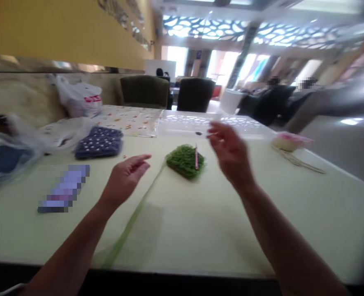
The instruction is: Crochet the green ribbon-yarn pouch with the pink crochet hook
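A green crocheted piece (pixel 183 162) lies on the pale table, with a pink crochet hook (pixel 196 157) standing out against its right side. From its left edge a green yarn strand (pixel 135 213) runs down to the near table edge. My left hand (pixel 128 176) hovers left of the strand, fingers reaching forward and thumb a little apart, holding nothing visible. Raised to the right of the green piece is my right hand (pixel 229 154), its fingers loosely curled, apart and blurred by motion; nothing shows in them. Neither hand appears to touch the piece.
To the left are a navy piece with white dots (pixel 100 142), a pixelated purple object (pixel 65 189) and plastic bags (pixel 79 96). A pink-and-cream bundle (pixel 289 141) with beige cord sits near the right edge. Dark chairs (pixel 195 94) stand beyond the table.
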The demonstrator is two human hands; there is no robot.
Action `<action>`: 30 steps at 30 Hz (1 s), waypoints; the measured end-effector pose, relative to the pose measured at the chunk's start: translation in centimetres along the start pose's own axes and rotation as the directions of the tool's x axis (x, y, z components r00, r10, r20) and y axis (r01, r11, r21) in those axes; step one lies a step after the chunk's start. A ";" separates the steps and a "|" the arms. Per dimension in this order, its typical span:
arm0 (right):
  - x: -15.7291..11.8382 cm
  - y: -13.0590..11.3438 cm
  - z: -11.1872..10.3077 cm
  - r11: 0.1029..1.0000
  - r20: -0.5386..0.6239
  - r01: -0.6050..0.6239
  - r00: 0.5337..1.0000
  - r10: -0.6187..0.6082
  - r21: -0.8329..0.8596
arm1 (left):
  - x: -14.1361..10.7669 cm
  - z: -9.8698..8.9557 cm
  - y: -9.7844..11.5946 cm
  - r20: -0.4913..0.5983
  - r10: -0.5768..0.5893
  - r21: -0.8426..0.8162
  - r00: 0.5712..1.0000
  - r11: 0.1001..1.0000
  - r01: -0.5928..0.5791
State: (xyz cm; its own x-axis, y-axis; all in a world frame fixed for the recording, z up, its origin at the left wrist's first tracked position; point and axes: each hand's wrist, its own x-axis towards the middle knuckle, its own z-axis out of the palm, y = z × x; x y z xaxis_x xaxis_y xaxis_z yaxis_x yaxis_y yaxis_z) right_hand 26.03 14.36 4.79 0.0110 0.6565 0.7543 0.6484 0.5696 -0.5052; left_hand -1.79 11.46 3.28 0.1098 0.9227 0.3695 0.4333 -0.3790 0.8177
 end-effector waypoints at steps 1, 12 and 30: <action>-0.1 1.2 -0.3 0.992 0.021 -0.097 0.995 0.099 -0.083 | 1.2 0.4 -0.4 -0.021 -0.040 0.003 0.999 0.999 0.040; -5.4 8.9 6.0 0.856 0.193 -0.347 0.876 0.442 -0.383 | 9.8 12.3 -5.5 0.183 -0.131 0.170 0.974 0.980 0.100; -7.3 -0.9 4.2 0.962 0.458 -0.158 0.888 0.039 0.224 | 2.2 4.7 -3.1 0.335 -0.147 -0.345 0.931 0.900 0.266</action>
State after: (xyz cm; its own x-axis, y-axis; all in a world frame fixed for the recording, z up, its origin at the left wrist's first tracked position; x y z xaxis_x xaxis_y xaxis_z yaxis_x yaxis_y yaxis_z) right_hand 22.18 11.19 -2.02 -0.3139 0.8317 0.4579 0.4515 0.5550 -0.6986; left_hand 1.34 15.04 -0.55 0.3378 0.9381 0.0762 0.1111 -0.1201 0.9865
